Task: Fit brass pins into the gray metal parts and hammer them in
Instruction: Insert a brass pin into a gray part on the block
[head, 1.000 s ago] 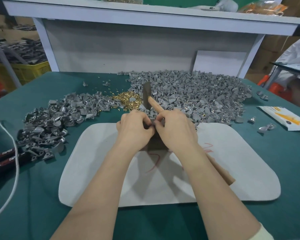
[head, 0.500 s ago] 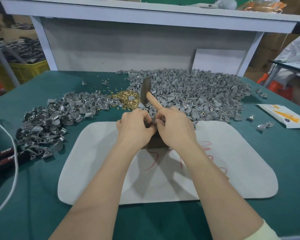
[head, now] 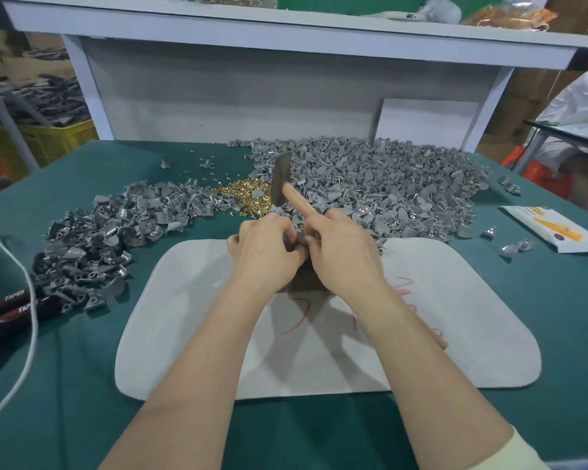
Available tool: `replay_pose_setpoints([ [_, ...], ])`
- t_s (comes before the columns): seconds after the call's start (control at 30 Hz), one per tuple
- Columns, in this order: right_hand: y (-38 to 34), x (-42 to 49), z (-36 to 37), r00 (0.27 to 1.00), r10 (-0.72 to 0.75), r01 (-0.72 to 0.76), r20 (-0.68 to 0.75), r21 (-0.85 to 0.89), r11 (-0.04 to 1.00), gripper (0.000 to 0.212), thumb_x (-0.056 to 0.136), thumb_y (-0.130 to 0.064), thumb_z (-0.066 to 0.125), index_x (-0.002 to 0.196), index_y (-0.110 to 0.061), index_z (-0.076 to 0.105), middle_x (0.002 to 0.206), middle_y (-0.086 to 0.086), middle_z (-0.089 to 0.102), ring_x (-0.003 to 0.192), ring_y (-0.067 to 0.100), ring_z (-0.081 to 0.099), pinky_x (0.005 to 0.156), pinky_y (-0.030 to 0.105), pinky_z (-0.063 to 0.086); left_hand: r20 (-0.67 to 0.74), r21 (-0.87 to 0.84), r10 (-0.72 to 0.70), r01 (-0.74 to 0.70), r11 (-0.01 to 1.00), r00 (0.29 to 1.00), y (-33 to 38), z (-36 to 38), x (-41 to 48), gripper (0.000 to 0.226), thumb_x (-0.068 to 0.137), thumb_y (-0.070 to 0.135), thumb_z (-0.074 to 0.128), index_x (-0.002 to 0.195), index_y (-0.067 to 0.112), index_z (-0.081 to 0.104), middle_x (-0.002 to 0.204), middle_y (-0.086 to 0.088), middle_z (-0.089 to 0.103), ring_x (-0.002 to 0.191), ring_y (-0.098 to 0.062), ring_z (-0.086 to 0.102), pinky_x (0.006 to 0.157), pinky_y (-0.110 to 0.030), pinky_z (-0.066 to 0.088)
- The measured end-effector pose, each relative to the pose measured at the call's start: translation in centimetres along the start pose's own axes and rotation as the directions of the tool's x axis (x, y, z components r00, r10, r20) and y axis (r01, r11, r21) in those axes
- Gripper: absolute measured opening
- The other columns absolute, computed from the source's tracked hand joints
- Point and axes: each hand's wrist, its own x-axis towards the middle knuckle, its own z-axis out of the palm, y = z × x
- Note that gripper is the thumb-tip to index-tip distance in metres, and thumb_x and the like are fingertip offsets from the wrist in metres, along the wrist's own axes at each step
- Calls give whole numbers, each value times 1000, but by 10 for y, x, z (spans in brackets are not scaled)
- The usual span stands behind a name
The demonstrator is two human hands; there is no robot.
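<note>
Left hand (head: pixel 265 252) and right hand (head: pixel 343 256) meet over a dark block (head: pixel 302 281) on the white mat (head: pixel 462 334). Both grips pinch one gray part (head: pixel 301 237) between fingertips; can't tell if a pin is in it. Right hand also curls round the hammer (head: pixel 282 179) handle, head tilted up. Brass pins (head: pixel 248 195) lie heaped between gray-part piles (head: pixel 387 191) on the green tabletop (head: pixel 82 401). Pliers (head: pixel 14 300) handles read "TAPE..."; the mat's red scribble and the packet (head: pixel 554 228) print are illegible.
</note>
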Motion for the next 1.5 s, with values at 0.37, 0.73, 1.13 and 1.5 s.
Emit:
replay_pose_setpoints([
  [0.37, 2, 2, 2, 1000, -26, 26, 9, -6, 1000, 10, 93, -24, 49, 100, -24, 56, 84, -4, 34, 72, 22, 36, 60, 31, 27, 41, 4, -16, 16, 1000, 999, 2, -2, 0, 31, 82, 31, 64, 63, 27, 40, 88, 10, 48, 108, -26, 46, 84, -36, 27],
  [0.73, 5, 6, 2, 999, -11, 12, 51, -18, 1000, 28, 95, -22, 47, 120, -33, 51, 85, -3, 36, 81, 28, 54, 63, 31, 30, 56, 70, 79, -83, 994, 995, 3, -4, -2, 7, 88, 30, 58, 93, 27, 62, 100, 7, 53, 110, -23, 46, 89, -36, 27],
  [1.13, 10, 6, -9, 994, -68, 59, 85, 110, 992, 15, 88, -14, 57, 99, -21, 62, 81, -1, 44, 86, 27, 53, 71, 32, 39, 67, 44, 100, -104, 994, 993, 3, -9, -2, 12, 89, 28, 61, 79, 32, 55, 99, 7, 62, 110, -22, 48, 86, -35, 26],
  [1.5, 8, 6, -11, 992, -35, 22, 120, 109, 994, 8, 91, -20, 56, 95, -22, 61, 85, -1, 47, 90, 25, 52, 72, 31, 37, 80, 52, 79, -83, 995, 994, 3, -11, -3, 11, 90, 32, 60, 81, 34, 53, 104, 10, 61, 113, -21, 45, 88, -35, 26],
])
